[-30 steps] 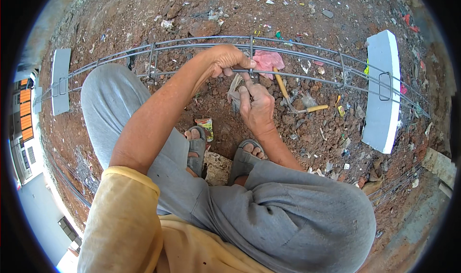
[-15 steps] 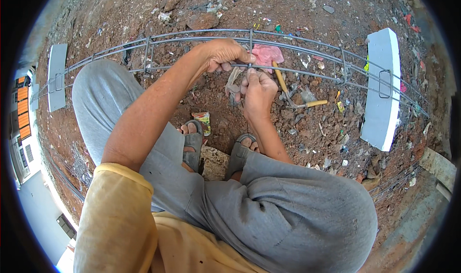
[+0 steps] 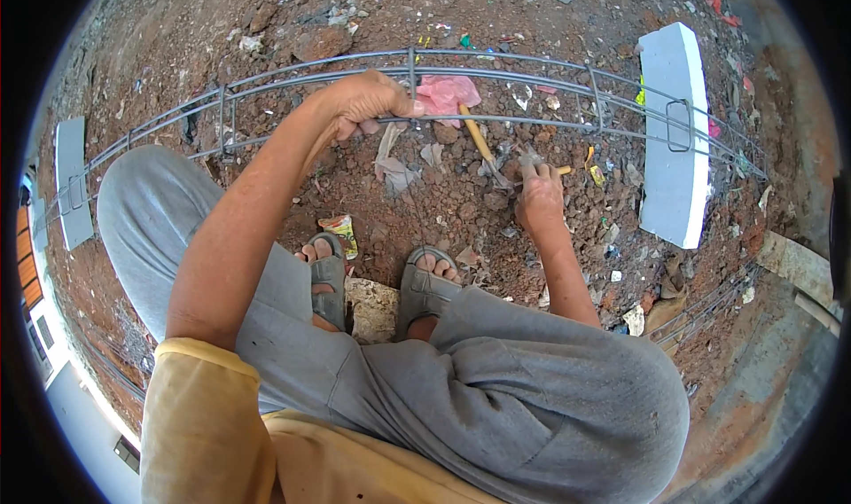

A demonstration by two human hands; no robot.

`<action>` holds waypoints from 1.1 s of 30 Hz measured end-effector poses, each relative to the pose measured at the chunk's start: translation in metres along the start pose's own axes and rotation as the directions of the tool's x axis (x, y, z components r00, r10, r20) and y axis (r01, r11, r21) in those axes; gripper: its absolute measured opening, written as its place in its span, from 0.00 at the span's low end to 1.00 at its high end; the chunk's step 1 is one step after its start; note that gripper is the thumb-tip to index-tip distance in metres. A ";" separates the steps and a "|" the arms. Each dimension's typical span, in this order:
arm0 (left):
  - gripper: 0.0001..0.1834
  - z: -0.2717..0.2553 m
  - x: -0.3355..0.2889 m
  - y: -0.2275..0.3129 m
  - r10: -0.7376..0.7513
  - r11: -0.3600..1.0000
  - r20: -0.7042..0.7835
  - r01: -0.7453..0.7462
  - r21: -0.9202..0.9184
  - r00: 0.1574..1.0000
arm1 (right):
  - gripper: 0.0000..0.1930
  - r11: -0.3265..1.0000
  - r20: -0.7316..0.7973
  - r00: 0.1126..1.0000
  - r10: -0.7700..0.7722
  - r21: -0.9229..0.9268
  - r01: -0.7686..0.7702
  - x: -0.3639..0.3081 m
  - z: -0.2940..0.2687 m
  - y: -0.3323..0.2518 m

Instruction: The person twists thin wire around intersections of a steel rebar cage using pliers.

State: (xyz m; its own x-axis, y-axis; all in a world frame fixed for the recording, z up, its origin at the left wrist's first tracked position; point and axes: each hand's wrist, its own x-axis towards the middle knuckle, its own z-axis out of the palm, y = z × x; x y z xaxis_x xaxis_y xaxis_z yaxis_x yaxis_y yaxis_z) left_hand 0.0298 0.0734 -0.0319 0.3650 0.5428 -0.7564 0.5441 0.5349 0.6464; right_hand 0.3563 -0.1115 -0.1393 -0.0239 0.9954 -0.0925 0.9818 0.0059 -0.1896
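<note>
My left hand (image 3: 368,105) is closed around the steel rebar cage (image 3: 496,72), beside an upright stirrup (image 3: 411,68). Its thumb and fingers rest at the near bar, and part of the grip is hidden. My right hand (image 3: 541,201) is low over the soil, its fingers stretched across one handle of yellow-handled pincers (image 3: 479,139). The pincers lie spread apart on the ground, the tip of the second handle showing beyond my fingers. A crumpled pink plastic bag (image 3: 448,94) lies behind the near bar, next to my left hand.
A white-edged grey block (image 3: 669,149) supports the cage on the right, and another grey block (image 3: 74,185) on the left. Rubble and litter cover the brown soil. My sandalled feet flank a pale stone (image 3: 372,309). Boards (image 3: 798,267) lie at far right.
My right hand has left the bar joint, moving right and down to the pincers. The left hand keeps its hold on the cage. The whole view has shifted slightly.
</note>
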 end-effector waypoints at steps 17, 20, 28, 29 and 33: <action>0.19 -0.004 -0.003 0.005 -0.018 1.000 0.034 0.017 0.008 0.999 | 0.18 0.010 -0.199 0.921 0.334 0.978 0.208 -0.044 -0.171 -0.061; 0.17 -0.006 0.003 -0.006 -0.002 0.999 0.012 0.002 -0.038 1.000 | 0.21 -0.381 0.059 0.997 0.050 0.924 -0.035 -0.010 -0.140 -0.079; 0.14 -0.002 -0.005 0.003 0.015 0.990 0.025 -0.011 -0.141 1.000 | 0.19 -0.473 0.402 0.914 -0.060 0.794 -0.381 -0.029 -0.150 -0.141; 0.13 0.001 -0.008 0.007 0.000 0.995 -0.002 -0.001 -0.097 1.000 | 0.20 -0.359 0.511 0.837 -0.197 0.757 -0.546 -0.035 -0.130 -0.136; 0.13 0.000 -0.004 0.003 -0.011 0.998 -0.066 0.007 -0.061 0.998 | 0.19 0.097 0.739 0.657 -0.151 0.672 -0.734 -0.032 -0.090 -0.151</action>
State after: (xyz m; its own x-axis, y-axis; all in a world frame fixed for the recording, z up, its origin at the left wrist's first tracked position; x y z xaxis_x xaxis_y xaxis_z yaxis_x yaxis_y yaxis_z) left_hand 0.0300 0.0729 -0.0267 0.3079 0.5785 -0.7553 0.4996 0.5773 0.6458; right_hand 0.2262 -0.1355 -0.0195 -0.3029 0.5826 -0.7542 -0.0135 -0.7940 -0.6078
